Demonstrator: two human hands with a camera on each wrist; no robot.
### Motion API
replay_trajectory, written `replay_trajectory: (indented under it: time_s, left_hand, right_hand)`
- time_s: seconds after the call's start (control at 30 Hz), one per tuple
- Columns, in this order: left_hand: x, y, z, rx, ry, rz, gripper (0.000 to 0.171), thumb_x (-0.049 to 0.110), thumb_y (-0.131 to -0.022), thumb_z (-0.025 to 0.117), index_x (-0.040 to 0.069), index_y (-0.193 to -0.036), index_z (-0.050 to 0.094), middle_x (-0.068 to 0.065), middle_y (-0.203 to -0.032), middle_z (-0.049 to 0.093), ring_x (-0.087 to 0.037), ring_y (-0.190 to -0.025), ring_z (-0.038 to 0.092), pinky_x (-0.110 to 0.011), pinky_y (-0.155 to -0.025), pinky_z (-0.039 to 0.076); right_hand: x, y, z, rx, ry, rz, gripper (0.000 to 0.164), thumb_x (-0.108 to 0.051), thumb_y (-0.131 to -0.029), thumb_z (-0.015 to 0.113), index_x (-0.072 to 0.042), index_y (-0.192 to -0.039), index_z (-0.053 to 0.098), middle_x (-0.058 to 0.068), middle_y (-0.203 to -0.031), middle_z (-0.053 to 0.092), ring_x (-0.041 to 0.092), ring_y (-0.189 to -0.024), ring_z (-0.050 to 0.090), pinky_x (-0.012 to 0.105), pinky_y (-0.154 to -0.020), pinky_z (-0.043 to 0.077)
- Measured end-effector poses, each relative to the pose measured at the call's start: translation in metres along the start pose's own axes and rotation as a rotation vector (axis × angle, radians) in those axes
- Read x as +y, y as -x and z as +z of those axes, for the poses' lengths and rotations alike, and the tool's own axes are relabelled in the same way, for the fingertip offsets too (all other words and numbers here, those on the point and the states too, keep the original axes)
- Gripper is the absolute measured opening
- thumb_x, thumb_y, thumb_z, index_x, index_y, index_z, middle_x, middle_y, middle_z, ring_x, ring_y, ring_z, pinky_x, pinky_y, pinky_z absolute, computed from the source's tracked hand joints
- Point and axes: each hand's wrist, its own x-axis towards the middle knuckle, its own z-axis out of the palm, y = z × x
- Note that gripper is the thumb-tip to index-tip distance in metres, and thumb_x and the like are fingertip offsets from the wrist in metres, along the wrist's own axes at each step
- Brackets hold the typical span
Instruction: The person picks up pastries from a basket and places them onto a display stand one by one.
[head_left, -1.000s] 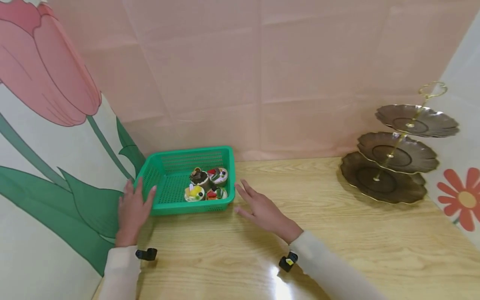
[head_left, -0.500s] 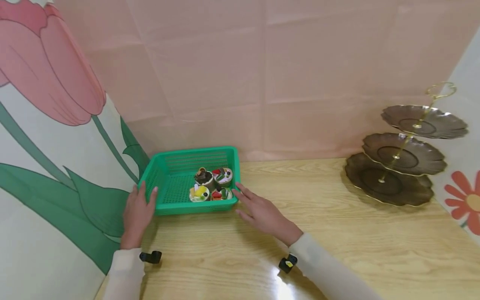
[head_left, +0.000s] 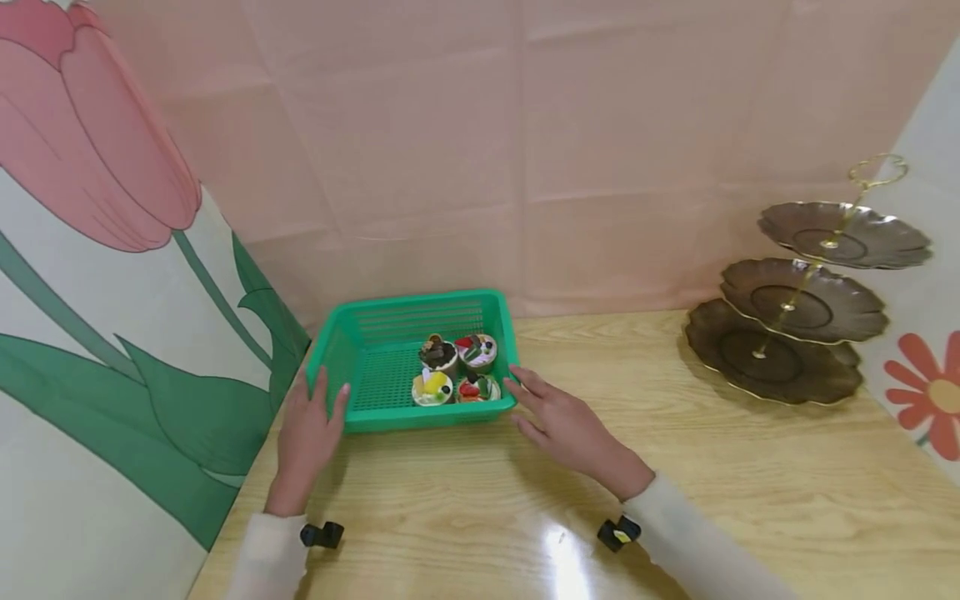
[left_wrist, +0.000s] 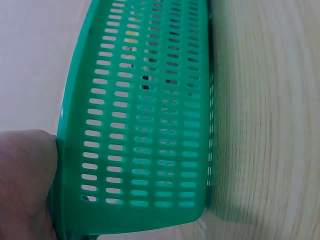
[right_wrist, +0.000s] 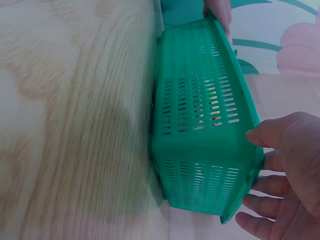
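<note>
A green plastic basket (head_left: 420,421) with slotted walls stands on the wooden table, both hands at its front corners. My left hand (head_left: 306,442) lies along the left corner, fingers extended against the side and thumb at the front rim. On the opposite side, my right hand (head_left: 573,433) touches the right rim with extended fingers, its thumb by the front corner, as the right wrist view shows. Inside, toward the right, several small decorated cakes sit close together, including a chocolate-topped cake (head_left: 438,354), a yellow-topped cake (head_left: 432,389) and a cake with red and green topping (head_left: 477,388).
A three-tier dark brown serving stand (head_left: 802,302) with a gold post is at the right on the table (head_left: 600,358). Behind hangs a pink cloth backdrop (head_left: 412,150). A tulip-printed panel (head_left: 150,350) borders the left side.
The basket has slid to the right along the table, with both hands and the cakes moving along with it. My right fingers, slightly apart from the rim earlier, now touch it.
</note>
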Motion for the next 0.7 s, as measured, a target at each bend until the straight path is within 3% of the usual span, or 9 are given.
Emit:
replay_trajectory:
  time_s: [0.27,0.43,0.7]
  left_hand:
    - [0.030,0.010,0.009,-0.065,0.036,0.019,0.073,0.048,-0.109,0.039,-0.004,-0.158,0.025,-0.038,-0.161,0.010,-0.055,-0.147,0.017,-0.071,-0.106,0.033]
    - [0.049,0.016,0.017,-0.110,0.041,0.031,0.076,0.052,-0.108,0.038,-0.002,-0.160,0.022,-0.036,-0.163,0.006,-0.055,-0.148,0.015,-0.069,-0.107,0.033]
    - [0.075,0.024,0.028,-0.091,-0.026,0.055,0.076,0.053,-0.108,0.039,-0.002,-0.159,0.026,-0.038,-0.161,0.009,-0.056,-0.146,0.019,-0.069,-0.105,0.037]
  right_hand:
    - [0.013,0.026,-0.017,0.052,0.051,0.007,0.054,-0.024,-0.097,0.072,-0.001,-0.143,0.058,0.017,-0.154,0.046,0.035,-0.129,0.057,0.042,-0.076,0.059]
    - [0.021,0.045,-0.027,0.079,0.098,0.025,0.054,-0.024,-0.093,0.076,-0.002,-0.139,0.061,0.017,-0.151,0.050,0.036,-0.126,0.060,0.047,-0.083,0.058]
    - [0.029,0.065,-0.040,0.104,0.089,0.068,0.056,-0.031,-0.093,0.075,-0.001,-0.139,0.062,0.017,-0.150,0.051,0.038,-0.124,0.061,0.053,-0.088,0.055]
